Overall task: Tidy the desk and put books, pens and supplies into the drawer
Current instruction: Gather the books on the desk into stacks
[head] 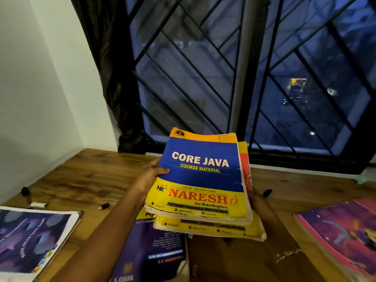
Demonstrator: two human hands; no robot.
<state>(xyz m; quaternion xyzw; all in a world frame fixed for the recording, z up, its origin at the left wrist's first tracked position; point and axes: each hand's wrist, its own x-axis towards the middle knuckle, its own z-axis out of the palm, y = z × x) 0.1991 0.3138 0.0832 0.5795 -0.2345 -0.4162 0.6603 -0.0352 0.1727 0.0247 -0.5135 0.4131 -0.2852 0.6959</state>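
I hold a small stack of books above the wooden desk (85,176). On top is a blue and yellow Core Java book (201,176), with a second yellow and red book (211,226) under it. My left hand (151,176) grips the stack's left edge, thumb on the blue cover. My right hand (256,197) holds the right edge and is mostly hidden behind the books. A dark purple book (154,253) lies on the desk below the stack. No drawer is in view.
A purple-covered book (30,241) lies at the left front and a pink and purple book (341,235) at the right. Small pens or caps (104,206) and a white tube (38,204) lie at the left. A barred window and a dark curtain stand behind the desk.
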